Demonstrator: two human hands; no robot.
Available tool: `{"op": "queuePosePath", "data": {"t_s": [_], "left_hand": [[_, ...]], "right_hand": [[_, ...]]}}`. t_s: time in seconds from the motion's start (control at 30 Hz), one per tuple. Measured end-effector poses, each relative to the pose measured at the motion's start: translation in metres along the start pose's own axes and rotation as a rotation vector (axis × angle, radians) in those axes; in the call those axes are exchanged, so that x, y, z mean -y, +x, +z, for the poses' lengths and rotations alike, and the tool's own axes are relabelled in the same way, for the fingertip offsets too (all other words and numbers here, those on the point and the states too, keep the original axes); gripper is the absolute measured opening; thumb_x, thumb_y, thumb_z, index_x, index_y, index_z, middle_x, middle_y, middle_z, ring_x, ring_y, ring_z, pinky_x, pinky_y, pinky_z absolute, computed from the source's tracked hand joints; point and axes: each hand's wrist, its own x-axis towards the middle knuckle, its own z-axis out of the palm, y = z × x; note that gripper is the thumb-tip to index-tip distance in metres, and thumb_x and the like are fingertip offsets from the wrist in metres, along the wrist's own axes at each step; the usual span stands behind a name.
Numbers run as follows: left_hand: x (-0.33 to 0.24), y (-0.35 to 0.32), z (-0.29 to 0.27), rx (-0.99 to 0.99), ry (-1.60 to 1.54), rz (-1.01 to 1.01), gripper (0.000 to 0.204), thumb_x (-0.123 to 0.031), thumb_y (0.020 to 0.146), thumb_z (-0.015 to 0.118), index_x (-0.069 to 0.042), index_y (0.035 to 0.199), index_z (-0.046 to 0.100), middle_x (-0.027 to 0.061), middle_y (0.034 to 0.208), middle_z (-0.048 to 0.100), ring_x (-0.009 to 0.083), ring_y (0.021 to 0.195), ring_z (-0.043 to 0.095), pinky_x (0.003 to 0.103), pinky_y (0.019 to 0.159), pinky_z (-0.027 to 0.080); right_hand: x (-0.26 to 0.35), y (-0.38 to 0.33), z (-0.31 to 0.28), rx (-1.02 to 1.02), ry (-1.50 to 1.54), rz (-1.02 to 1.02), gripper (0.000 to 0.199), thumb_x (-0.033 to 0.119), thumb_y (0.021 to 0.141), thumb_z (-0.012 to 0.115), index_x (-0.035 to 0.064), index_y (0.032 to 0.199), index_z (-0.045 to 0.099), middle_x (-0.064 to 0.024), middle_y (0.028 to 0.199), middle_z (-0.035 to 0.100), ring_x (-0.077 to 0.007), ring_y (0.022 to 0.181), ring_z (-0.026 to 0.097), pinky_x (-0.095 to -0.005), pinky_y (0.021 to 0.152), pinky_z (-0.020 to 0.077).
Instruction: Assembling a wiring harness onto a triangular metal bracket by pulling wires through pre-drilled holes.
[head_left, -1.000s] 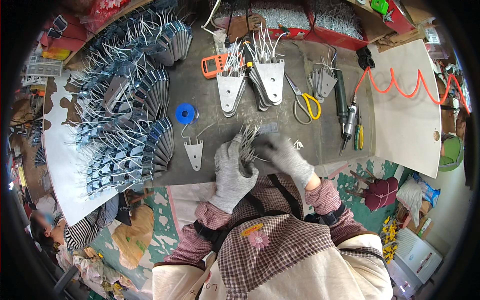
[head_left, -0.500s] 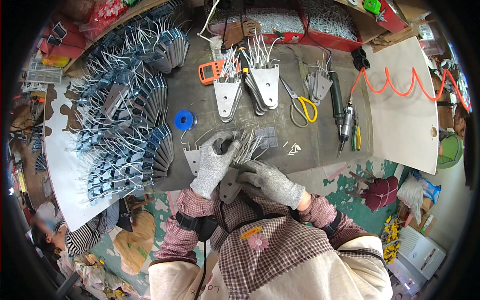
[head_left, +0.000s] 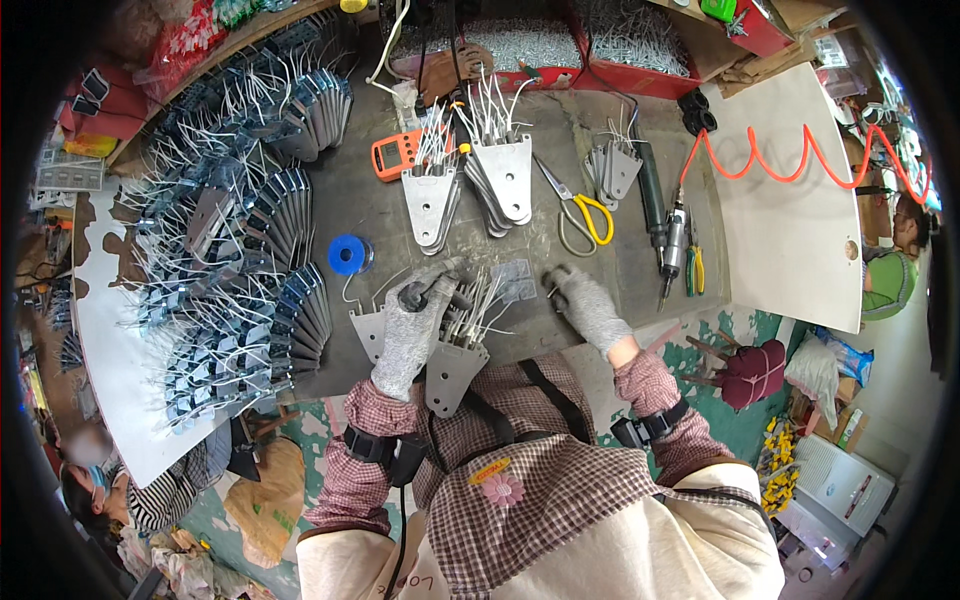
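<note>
My left hand (head_left: 412,325), in a grey glove, closes around the upper end of a stack of grey tapered metal plates (head_left: 455,378) with white wires (head_left: 480,300) fanning out on top. The stack hangs at the table's front edge, against the apron. My right hand (head_left: 588,305), also gloved, is apart from the stack, low over the tabletop, its fingers curled together; what they pinch, if anything, is hidden. Between the hands lies a small clear plastic piece (head_left: 514,281). Another metal plate (head_left: 368,330) lies partly behind my left hand, beside a blue solder spool (head_left: 348,255).
Wired plate bundles (head_left: 502,180) stand behind my hands, near an orange meter (head_left: 394,156). Yellow-handled scissors (head_left: 577,205), a screwdriver tool (head_left: 673,250) and pliers (head_left: 696,270) lie rightward. Many blue-grey wired plates (head_left: 250,250) fill the left. Red boxes of metal parts (head_left: 520,48) line the back.
My right hand has left the plate stack and moved right, over where loose white tubes lay. My left hand still grips the stack. The whole view has shifted slightly.
</note>
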Motion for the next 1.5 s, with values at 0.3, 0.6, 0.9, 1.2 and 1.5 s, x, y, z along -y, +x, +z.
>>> {"op": "queuePosePath", "data": {"t_s": [0.3, 0.6, 0.9, 1.2, 1.5], "left_hand": [[0.004, 0.005, 0.012, -0.086, -0.081, -0.045, 0.026, -0.025, 0.103, 0.07, 0.0, 0.104, 0.076, 0.0012, 0.072, 0.068, 0.0053, 0.054, 0.056, 0.021, 0.049, 0.044], [0.01, -0.009, 0.018, -0.075, 0.124, 0.065, 0.031, -0.022, 0.104, 0.069, 0.005, 0.12, 0.071, 0.0091, 0.098, 0.076, 0.0125, 0.086, 0.071, 0.025, 0.076, 0.056], [0.007, -0.004, 0.016, -0.087, 0.218, 0.083, 0.027, -0.023, 0.106, 0.063, 0.003, 0.104, 0.072, 0.0149, 0.081, 0.073, 0.0206, 0.073, 0.071, 0.035, 0.067, 0.054], [0.014, -0.004, 0.018, -0.085, 0.428, 0.08, 0.033, -0.031, 0.104, 0.066, 0.0, 0.112, 0.075, 0.0178, 0.088, 0.077, 0.0294, 0.082, 0.077, 0.038, 0.07, 0.058], [0.028, -0.009, 0.012, -0.105, 0.332, 0.178, 0.034, -0.029, 0.104, 0.066, 0.001, 0.117, 0.073, 0.0195, 0.091, 0.076, 0.0273, 0.085, 0.076, 0.036, 0.074, 0.058]], "right_hand": [[-0.023, 0.01, 0.017, -0.045, -0.116, -0.239, 0.019, 0.009, 0.09, 0.068, 0.0044, 0.107, 0.065, -0.0195, 0.11, 0.065, -0.037, 0.098, 0.067, -0.0462, 0.09, 0.0536], [0.124, 0.025, -0.057, -0.192, 1.063, -0.019, 0.015, 0.006, 0.101, 0.067, -0.002, 0.113, 0.065, -0.0063, 0.092, 0.068, -0.0113, 0.088, 0.068, -0.0255, 0.076, 0.0542], [0.134, 0.04, -0.045, -0.232, 0.994, -0.115, 0.021, 0.0, 0.101, 0.062, -0.0023, 0.121, 0.058, -0.0084, 0.102, 0.068, -0.0116, 0.089, 0.07, -0.0264, 0.078, 0.0557], [0.137, 0.039, -0.059, -0.285, 0.728, -0.263, 0.024, 0.003, 0.098, 0.065, -0.0002, 0.122, 0.061, -0.0148, 0.102, 0.069, -0.0256, 0.091, 0.071, -0.0363, 0.08, 0.0555], [0.138, 0.039, -0.079, -0.146, 0.579, -0.342, 0.029, 0.008, 0.097, 0.066, 0.0022, 0.125, 0.06, -0.0191, 0.1, 0.069, -0.0361, 0.095, 0.07, -0.0431, 0.081, 0.0549]]}}
